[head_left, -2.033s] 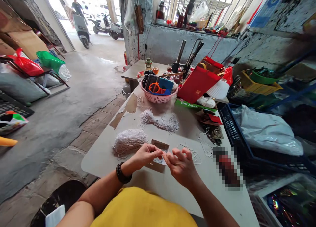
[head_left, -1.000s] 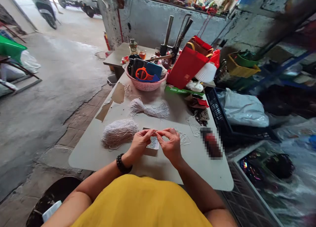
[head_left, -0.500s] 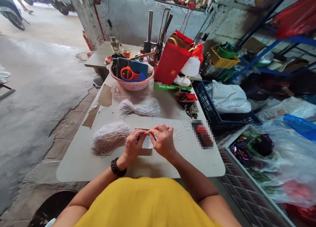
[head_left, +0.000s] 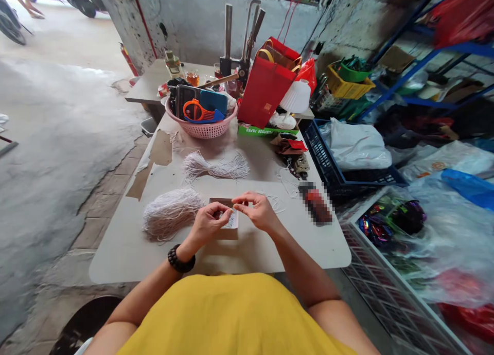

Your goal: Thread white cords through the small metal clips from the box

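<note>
My left hand (head_left: 211, 222) and my right hand (head_left: 255, 211) are raised over a small open cardboard box (head_left: 224, 234) on the table. Small pale pieces (head_left: 232, 221) lie in the box, too fine to name. Thumb and fingers are pinched together on both hands, and the fingertips are close to each other. Whatever they hold is too small to make out. Left of my left hand lies a thick bundle of white cord (head_left: 172, 213). A second bundle of white cord (head_left: 216, 166), narrowed at its middle, is farther back. Loose cord (head_left: 275, 202) shows beyond my right hand.
A pink basket (head_left: 203, 128) with phones and an orange tool stands at the table's back. Beside it are a red paper bag (head_left: 266, 90) and a white lamp (head_left: 296, 98). Crates (head_left: 335, 175) and plastic bags (head_left: 459, 231) crowd the right side. A blurred-out object (head_left: 316, 205) lies at the right edge.
My fingertips have moved slightly apart, and my right hand has turned flatter. More of the cardboard box shows between and below my hands. The whole view has shifted a little.
</note>
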Action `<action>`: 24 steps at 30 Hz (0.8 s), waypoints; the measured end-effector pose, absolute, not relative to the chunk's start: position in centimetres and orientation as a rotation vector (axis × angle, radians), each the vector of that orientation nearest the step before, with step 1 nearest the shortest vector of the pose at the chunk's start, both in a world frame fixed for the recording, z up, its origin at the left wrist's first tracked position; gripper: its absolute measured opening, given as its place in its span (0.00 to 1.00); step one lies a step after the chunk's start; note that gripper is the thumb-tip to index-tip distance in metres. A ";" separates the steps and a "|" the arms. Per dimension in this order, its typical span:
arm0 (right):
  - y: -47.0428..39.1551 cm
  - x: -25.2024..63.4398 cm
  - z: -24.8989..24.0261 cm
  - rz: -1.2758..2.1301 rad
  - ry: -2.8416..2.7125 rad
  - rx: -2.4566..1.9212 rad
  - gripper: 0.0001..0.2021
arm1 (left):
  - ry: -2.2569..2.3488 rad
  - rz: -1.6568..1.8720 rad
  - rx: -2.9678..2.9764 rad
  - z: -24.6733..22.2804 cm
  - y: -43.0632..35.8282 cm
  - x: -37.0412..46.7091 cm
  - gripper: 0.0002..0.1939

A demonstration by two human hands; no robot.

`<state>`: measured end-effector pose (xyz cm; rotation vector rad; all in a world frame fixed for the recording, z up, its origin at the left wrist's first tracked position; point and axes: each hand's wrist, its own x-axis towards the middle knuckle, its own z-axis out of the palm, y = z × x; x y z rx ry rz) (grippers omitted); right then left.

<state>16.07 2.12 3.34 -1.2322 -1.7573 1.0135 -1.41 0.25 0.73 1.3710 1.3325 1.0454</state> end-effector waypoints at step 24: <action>0.2 13.6 3.7 0.405 -1.991 -1.458 0.04 | 1.419 1.301 1.747 1.3 -0.5 -1.0 0.08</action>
